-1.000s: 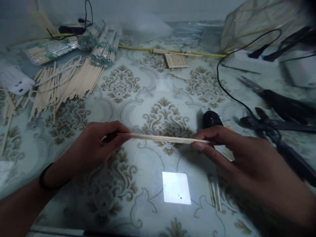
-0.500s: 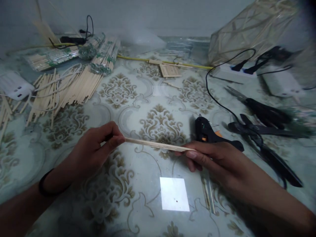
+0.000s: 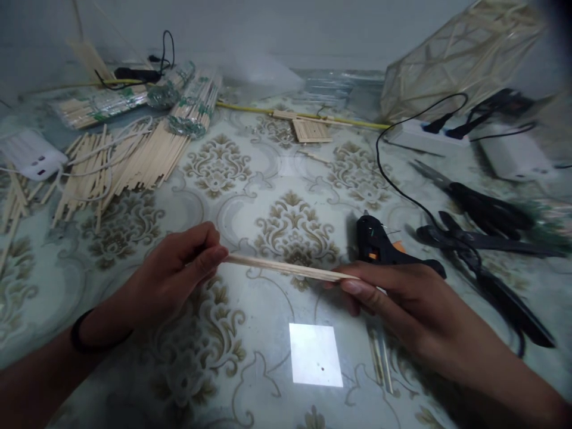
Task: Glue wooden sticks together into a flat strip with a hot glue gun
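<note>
A few thin pale wooden sticks (image 3: 283, 267) lie side by side, stretched between my two hands above the table. My left hand (image 3: 190, 265) pinches their left end between thumb and fingers. At the right end, my right hand (image 3: 388, 292) grips them with the thumb below and the index finger along the top; its other fingers are partly hidden. Just behind my right hand lies a black hot glue gun (image 3: 378, 241) with an orange trigger. Two thin sticks (image 3: 382, 357) rest on the table under my right wrist.
Loose wooden sticks (image 3: 147, 156) and plastic-wrapped bundles (image 3: 196, 101) lie at the left, beside a white adapter (image 3: 33, 156) with a cable. A small stick panel (image 3: 311, 130) sits at the back. Scissors (image 3: 482, 202), black pliers (image 3: 473, 241), a power strip (image 3: 429, 136) and a stick frame (image 3: 456, 59) occupy the right.
Both hands keep hold of the sticks, which look slightly tilted compared with before. The whole view has shifted a little, with things appearing slightly lower and further right.
</note>
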Available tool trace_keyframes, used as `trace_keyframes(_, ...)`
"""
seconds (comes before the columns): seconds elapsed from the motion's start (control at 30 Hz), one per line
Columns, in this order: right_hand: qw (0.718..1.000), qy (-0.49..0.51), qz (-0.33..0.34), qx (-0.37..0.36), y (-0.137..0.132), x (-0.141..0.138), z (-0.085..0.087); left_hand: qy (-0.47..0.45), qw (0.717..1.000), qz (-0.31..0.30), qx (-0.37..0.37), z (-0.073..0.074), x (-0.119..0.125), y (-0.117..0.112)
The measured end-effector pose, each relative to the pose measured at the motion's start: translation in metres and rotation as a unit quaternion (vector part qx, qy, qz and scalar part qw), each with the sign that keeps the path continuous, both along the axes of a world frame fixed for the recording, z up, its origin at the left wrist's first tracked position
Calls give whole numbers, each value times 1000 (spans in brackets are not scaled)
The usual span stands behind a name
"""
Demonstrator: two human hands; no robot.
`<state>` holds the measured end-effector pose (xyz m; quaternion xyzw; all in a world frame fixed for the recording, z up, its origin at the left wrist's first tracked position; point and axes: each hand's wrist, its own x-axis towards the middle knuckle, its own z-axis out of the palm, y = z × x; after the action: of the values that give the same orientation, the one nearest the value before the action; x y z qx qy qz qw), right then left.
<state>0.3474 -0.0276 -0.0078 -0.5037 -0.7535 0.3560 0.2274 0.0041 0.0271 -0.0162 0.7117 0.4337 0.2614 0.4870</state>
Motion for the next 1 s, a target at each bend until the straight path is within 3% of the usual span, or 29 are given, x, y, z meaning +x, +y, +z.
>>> trace_keyframes(0.13, 999, 3, -12, -29, 3, 1, 6, 30, 999, 21, 12, 0, 3, 0)
trace_keyframes(0.23, 999, 1, -20, -37, 4, 1, 9, -30, 999, 21, -26, -1, 5, -1)
trace_keyframes(0.37, 998, 17, 50, -40, 5, -2, 9, -116, 989, 66, -64, -1, 6, 2)
trace_keyframes(0.43, 998, 11, 60, 9, 7, -1, 10, -131, 983, 110, -69, -1, 6, 7)
trace_keyframes(0.5, 994, -36, -5, 103, 12, 10, 11, -111, 981, 141, -76, 0, 6, 11)
trace_keyframes(0.57, 972, -120, -107, 171, 19, 33, 10, -74, 983, 147, -86, 0, 7, 13)
trace_keyframes(0.67, 946, -230, -126, 191, 27, 82, -3, -18, 987, 128, -95, 0, 9, 14)
trace_keyframes(0.77, 939, -274, -140, 153, 30, 124, -24, 49, 990, 100, -89, -2, 10, 14)
trace_keyframes(0.83, 945, -277, -141, 105, 28, 137, -33, 68, 990, 88, -87, -4, 10, 14)
trace_keyframes(0.9, 951, -270, -137, 60, 27, 135, -35, 80, 992, 71, -65, -7, 11, 13)
trace_keyframes(1.0, 949, -273, -157, 25, 29, 116, -30, 104, 994, 19, 26, -10, 12, 11)
